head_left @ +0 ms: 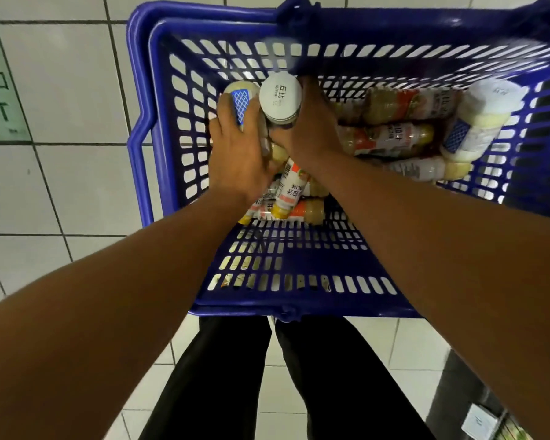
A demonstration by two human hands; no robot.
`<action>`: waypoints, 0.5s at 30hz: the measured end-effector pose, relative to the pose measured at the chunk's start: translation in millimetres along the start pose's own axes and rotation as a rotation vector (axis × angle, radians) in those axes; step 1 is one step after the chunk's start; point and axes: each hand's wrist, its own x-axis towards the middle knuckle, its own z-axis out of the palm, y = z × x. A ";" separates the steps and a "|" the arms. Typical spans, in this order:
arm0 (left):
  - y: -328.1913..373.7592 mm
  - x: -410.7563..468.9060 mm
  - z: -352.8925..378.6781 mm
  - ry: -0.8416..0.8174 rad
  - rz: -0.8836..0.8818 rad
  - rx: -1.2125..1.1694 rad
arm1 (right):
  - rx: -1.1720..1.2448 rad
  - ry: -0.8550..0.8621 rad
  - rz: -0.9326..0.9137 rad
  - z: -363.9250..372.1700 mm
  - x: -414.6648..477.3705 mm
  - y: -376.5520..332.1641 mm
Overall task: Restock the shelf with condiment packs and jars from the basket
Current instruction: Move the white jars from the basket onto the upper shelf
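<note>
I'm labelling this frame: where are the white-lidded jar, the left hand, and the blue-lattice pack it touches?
white-lidded jar [280, 94]: head view, centre of its lid.
left hand [238, 150]: head view, back of the hand.
blue-lattice pack [241, 101]: head view, its lattice label.

Left hand [238, 150] holds a pack [240, 101], right hand [310, 128] a jar [280, 95], in basket [134, 90].

The basket [140, 173] is moulded blue plastic, smooth with a slight gloss. The jar [281, 120] has a matt white lid [280, 96], the pack [240, 101] beside it is soft shiny film, and the bottles [391, 138] are clear plastic under glossy printed labels. The floor [61, 84] is smooth glazed white tile; the trousers [204, 376] are matt black cloth.
</note>
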 end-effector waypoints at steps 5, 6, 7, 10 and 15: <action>12.1 3.0 3.4 0.055 -0.135 -0.203 | 0.099 0.070 -0.012 2.9 -4.8 5.8; 12.5 4.2 2.7 0.041 -0.144 -0.202 | 0.114 0.070 -0.015 2.1 -5.5 6.4; 12.8 5.4 1.3 0.030 -0.150 -0.211 | 0.125 0.064 -0.015 0.6 -6.7 7.2; 14.0 10.1 -8.4 0.007 -0.178 -0.320 | 0.153 0.031 -0.007 -6.1 -14.3 10.9; 12.6 7.7 -34.5 -0.119 -0.264 -0.778 | 0.237 0.069 -0.005 -28.4 -39.4 16.3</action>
